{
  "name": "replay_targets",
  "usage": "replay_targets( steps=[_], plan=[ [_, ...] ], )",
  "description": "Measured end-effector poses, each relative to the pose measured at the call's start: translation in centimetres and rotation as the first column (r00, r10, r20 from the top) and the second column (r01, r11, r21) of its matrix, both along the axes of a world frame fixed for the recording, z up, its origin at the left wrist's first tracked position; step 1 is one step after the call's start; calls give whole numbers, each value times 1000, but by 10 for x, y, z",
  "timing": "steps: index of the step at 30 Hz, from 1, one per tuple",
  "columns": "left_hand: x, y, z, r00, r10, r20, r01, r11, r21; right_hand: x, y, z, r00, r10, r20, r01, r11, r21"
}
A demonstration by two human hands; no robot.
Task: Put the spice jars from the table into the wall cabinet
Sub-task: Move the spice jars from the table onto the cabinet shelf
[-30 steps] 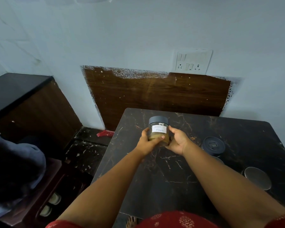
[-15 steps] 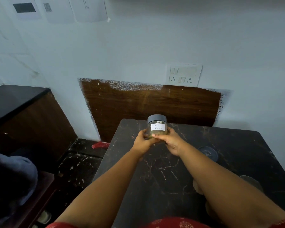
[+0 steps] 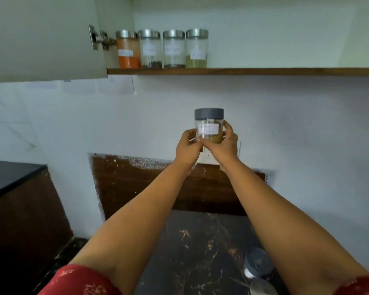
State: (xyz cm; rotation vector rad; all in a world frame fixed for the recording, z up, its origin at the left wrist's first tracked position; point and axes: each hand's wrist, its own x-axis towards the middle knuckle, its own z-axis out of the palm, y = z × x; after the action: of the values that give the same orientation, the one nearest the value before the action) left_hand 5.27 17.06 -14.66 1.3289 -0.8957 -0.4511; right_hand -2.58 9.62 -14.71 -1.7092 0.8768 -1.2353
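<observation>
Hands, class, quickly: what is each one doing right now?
Left hand: grips the left side of the grey-lidded spice jar.
Right hand: grips the same jar's right side.

grey-lidded jar (image 3: 209, 125), red patterned sleeve (image 3: 81, 281)

Clear jar (image 3: 209, 133) — matt lid, marble table (image 3: 200, 252)

a home kitchen: labelled spice jars (image 3: 162, 48) line an open wall cabinet (image 3: 222, 71).
</observation>
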Motion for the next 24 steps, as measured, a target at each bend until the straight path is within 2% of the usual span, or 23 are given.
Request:
replay_targets(
  steps=[6, 9, 11, 13, 15, 17, 19, 22, 24],
  plan=[
    [12, -37, 99, 977, 38, 212, 9, 977, -215, 3, -27, 109, 995, -76, 67, 92, 955, -283],
    [25, -56, 143, 917, 119, 381, 1, 954, -300, 6, -43, 163, 991, -112, 77, 133, 909, -396],
    [34, -69, 168, 833, 177, 524, -42, 965, -259, 11, -57, 194, 990, -128, 54, 139, 902, -409],
    [46, -82, 185, 700, 215, 681, -159, 977, -145, 18, -75, 215, 989, -145, -21, 124, 904, -408],
    [66, -96, 190, 450, 178, 875, -349, 937, -11, 22, -94, 225, 969, -187, -160, 109, 909, -403],
    [85, -108, 179, 245, 96, 965, -483, 875, 36, 26, -113, 228, 920, -240, -309, 118, 923, -367],
    [97, -116, 167, 162, 121, 979, -509, 861, -22, 32, -130, 230, 882, -259, -394, 130, 937, -324],
    [105, -122, 164, 105, 200, 974, -472, 872, -128, 42, -151, 235, 853, -249, -458, 120, 949, -292],
    [108, -123, 168, 77, 173, 982, -465, 878, -118, 49, -159, 236, 850, -234, -472, 110, 955, -275]
  ],
)
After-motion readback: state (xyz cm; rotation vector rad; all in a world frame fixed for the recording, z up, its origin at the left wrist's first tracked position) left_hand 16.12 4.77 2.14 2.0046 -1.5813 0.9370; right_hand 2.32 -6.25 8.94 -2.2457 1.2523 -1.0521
